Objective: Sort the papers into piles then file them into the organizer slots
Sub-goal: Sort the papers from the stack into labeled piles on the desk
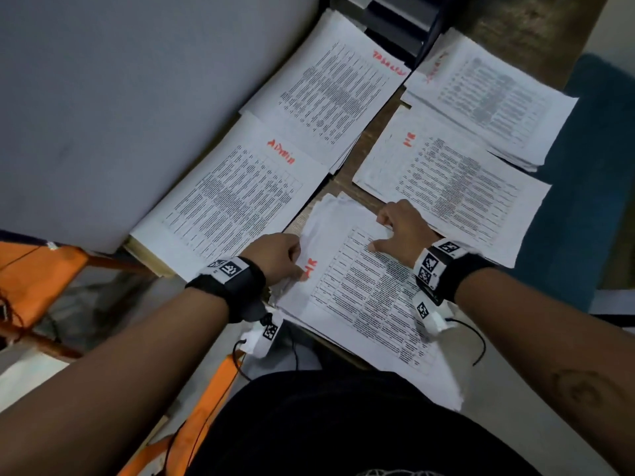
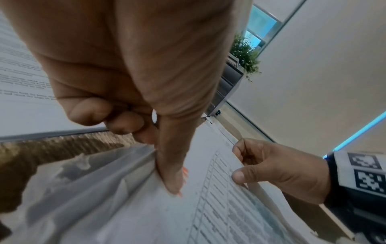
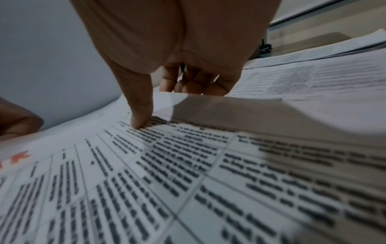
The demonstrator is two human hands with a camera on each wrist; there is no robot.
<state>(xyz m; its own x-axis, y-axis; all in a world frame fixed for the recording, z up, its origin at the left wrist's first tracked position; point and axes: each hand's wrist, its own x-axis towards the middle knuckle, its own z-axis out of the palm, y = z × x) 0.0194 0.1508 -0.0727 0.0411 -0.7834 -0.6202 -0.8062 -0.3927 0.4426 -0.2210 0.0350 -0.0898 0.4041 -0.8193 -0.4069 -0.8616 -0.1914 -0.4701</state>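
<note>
Four sorted piles filled the upper right of the frame, the near pile point(image 1: 371, 304) lay at lower centre overhanging the worktop point(image 1: 347, 180). The left hand point(image 1: 278, 257) pinched its top sheet's corner and the right hand point(image 1: 403, 231) pinched the far edge; a careless lift could likely drag loose sheets off.

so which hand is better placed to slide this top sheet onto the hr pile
Right. The right hand pinches the top sheet at the edge nearest the HR pile, right beside it. The left hand grips the far edge.

Grey partition point(image 1: 120, 97), wooden desk point(image 1: 347, 180), teal chair point(image 1: 591, 187).
</note>
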